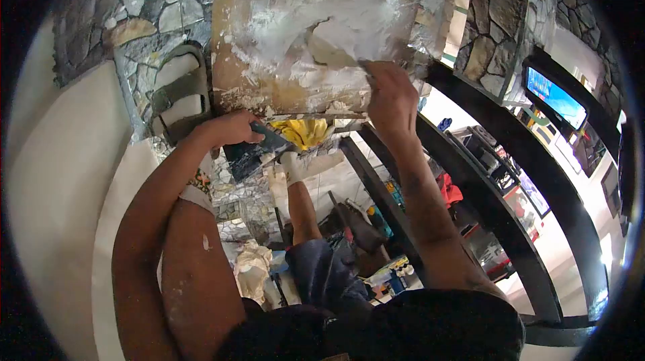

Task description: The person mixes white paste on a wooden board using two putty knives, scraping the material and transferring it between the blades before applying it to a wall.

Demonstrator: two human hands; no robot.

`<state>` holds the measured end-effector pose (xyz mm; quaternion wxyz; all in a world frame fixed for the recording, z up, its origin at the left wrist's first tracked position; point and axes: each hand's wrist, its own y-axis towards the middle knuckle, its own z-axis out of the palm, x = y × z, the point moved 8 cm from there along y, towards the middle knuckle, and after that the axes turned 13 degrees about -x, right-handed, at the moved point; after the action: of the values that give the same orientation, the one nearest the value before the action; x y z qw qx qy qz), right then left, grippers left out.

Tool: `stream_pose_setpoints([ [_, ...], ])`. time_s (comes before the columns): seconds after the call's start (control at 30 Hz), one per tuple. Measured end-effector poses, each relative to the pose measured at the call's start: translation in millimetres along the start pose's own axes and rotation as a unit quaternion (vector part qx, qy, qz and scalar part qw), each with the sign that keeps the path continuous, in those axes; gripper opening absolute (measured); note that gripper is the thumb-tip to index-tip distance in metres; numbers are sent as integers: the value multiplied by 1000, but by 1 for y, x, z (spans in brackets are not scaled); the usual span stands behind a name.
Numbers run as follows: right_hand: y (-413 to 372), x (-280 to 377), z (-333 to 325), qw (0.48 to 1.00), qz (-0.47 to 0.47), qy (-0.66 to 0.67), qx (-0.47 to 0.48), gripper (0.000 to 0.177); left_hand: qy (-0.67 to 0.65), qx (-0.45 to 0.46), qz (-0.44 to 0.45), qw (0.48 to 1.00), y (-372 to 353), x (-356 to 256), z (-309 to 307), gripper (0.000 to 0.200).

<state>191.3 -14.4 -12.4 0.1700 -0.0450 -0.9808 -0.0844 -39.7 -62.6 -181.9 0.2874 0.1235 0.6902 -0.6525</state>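
A wooden board [232,58] smeared with white plaster [302,5] lies in front of me at the top of the view. My right hand [391,95] grips a scraper whose tan blade [329,50] presses into the plaster. My left hand [232,129] is closed on the handle of a dark flat-bladed tool [252,152] just below the board's near edge. A yellow cloth or glove [306,131] sits beside that tool. My plaster-flecked leg [195,273] is under my left arm.
A grey sandal [178,92] rests on the stone-patterned surface [154,11] left of the board. Below me are a limb with a white covering [292,166], black frame bars [497,206], tools and clutter far down. A lit screen [554,95] is at right.
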Motion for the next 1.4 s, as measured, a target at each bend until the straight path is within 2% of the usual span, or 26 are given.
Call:
stream_pose_setpoints([
  [0.03,3,-2,-2,1000,18,-1,-11,33,-10,12,-2,1000,1,1,0,33],
  [0.07,1,-16,-5,992,125,19,8,29,0,16,-5,1000,1,3,-1,33],
  [0.1,-10,-38,-3,963,259,71,9,28,9,21,-7,1000,-1,0,-2,34],
  [0.17,-22,-58,5,895,380,233,-15,27,-4,22,-4,1000,-2,-3,-3,34],
  [0.27,-29,-84,2,919,339,201,-8,25,-83,22,0,996,1,-5,-1,34],
  [0.37,-20,-72,-22,885,343,305,-80,20,-204,21,-16,979,-13,-21,-13,34],
  [0.43,-20,-77,-32,905,311,277,-80,17,-299,-5,-14,954,-19,-30,-26,34],
  [0.5,-22,-79,-43,898,321,285,-101,16,-212,-148,120,958,-30,-53,-67,35],
  [0.57,-13,-63,-56,928,308,192,-88,12,-306,-185,147,922,-40,-70,-93,37],
  [0.6,-9,-55,-60,939,299,150,-84,12,-440,-151,106,879,-40,-80,-97,38],
  [0.63,-18,-58,-52,840,380,370,-112,21,-563,-117,65,816,-40,-90,-100,39],
  [0.7,-9,-43,-72,916,318,222,-104,25,-606,-161,78,775,-49,-113,-116,38],
  [0.73,-7,-33,-78,876,326,318,-160,24,-634,-157,106,750,-52,-125,-120,38],
  [0.8,9,-6,-85,834,232,454,-210,16,-672,-156,128,713,-49,-132,-121,37],
  [0.87,21,17,-87,818,142,525,-188,8,-706,-153,138,678,-50,-142,-118,36],
  [0.9,22,22,-87,815,91,555,-142,7,-723,-150,140,660,-51,-145,-117,35],
  [0.93,24,30,-86,835,140,517,-124,5,-732,-129,144,653,-50,-148,-116,36],
  [0.97,14,32,-88,879,13,461,-119,18,-739,-123,136,649,-49,-148,-114,36],
  [1.03,19,44,-95,897,-33,427,-113,17,-754,-113,115,636,-48,-151,-108,36],
  [1.13,13,50,-89,899,-68,416,-121,19,-767,-83,124,625,-55,-159,-105,33],
  [1.23,15,68,-88,903,-160,386,-97,7,-771,-54,133,621,-58,-166,-103,32],
  [1.27,15,77,-92,896,-225,369,-102,16,-770,-44,137,621,-58,-168,-103,32],
  [1.37,20,84,-86,937,-179,279,-108,28,-761,-83,138,628,-59,-165,-105,30],
  [1.4,23,87,-87,940,-183,270,-104,30,-747,-90,143,642,-59,-164,-105,36],
])
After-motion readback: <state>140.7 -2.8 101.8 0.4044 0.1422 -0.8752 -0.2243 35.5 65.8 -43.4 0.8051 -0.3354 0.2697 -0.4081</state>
